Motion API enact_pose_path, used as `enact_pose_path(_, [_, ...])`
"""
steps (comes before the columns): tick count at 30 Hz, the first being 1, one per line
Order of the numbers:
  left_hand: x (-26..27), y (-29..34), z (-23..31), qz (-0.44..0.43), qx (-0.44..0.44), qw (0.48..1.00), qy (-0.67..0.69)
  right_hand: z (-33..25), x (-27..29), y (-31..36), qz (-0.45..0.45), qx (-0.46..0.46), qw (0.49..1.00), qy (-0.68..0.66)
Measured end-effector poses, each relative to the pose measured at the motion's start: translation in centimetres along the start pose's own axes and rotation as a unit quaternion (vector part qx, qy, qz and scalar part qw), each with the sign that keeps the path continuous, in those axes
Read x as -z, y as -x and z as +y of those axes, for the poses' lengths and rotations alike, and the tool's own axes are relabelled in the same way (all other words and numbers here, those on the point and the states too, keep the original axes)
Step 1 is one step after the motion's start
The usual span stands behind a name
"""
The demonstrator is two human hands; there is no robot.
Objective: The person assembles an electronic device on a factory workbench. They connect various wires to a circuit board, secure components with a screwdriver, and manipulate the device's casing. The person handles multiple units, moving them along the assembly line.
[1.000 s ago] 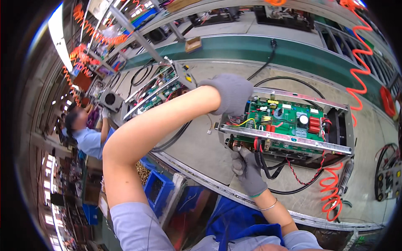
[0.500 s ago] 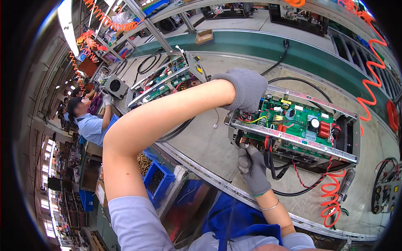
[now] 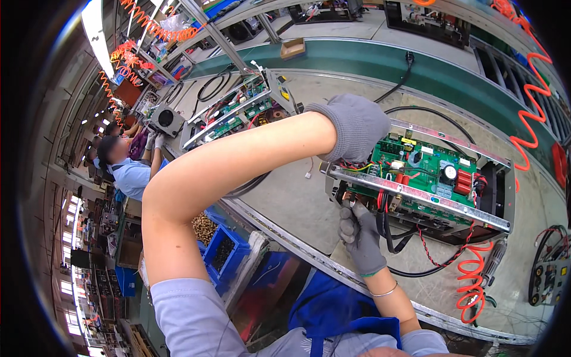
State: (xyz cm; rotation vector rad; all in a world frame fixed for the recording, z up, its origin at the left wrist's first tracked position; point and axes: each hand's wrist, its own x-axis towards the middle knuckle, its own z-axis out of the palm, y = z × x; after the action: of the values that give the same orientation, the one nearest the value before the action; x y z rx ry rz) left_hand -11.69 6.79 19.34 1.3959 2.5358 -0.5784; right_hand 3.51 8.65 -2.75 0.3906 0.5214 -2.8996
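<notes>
An opened electrical unit [image 3: 416,193] with a metal frame and a green circuit board [image 3: 425,160] lies on the grey work surface to my right. My left hand [image 3: 360,128], in a grey knit glove, bends over the unit's left end; its fingers are hidden behind the glove's back. Below it, at the same end panel, my gloved right hand [image 3: 360,235] has its thumb and fingertips closed at a small copper-coloured part [image 3: 350,196]. Thick black cables with red wires [image 3: 383,214] hang from the frame beside my right fingers.
A second open unit [image 3: 238,110] stands farther left. Blue bins [image 3: 229,253] of small parts sit by the table edge. A coiled orange hose [image 3: 470,291] with a driver tool [image 3: 495,262] lies at right. A co-worker [image 3: 128,169] works at far left.
My left hand has shifted slightly to the right and rolled over the unit's end. The right hand keeps its place at the panel. The co-worker's hands have moved closer together.
</notes>
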Motion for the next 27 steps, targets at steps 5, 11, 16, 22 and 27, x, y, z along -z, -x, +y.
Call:
enact_pose_path(5, [0.7,0.2,-0.6,-0.025,-0.007,0.999,0.039,0.0,-0.1,0.2,0.003,0.014,1.0,0.011])
enact_pose_path(11, [0.6,0.3,-0.9,-0.031,-0.015,0.999,0.037,0.1,0.0,0.1,-0.001,0.011,1.0,0.007])
enact_pose_path(16, [0.1,0.1,-0.7,-0.012,-0.025,0.999,0.035,0.0,0.1,0.0,-0.01,0.021,1.0,0.011])
enact_pose_path(22, [-1.1,-0.3,-0.6,-0.009,-0.022,0.999,0.046,0.0,0.0,0.0,-0.005,0.016,1.0,0.01])
enact_pose_path(27, [-1.3,-1.0,-0.6,-0.025,-0.002,0.999,0.044,-0.2,-0.3,0.1,-0.004,-0.002,1.0,-0.003])
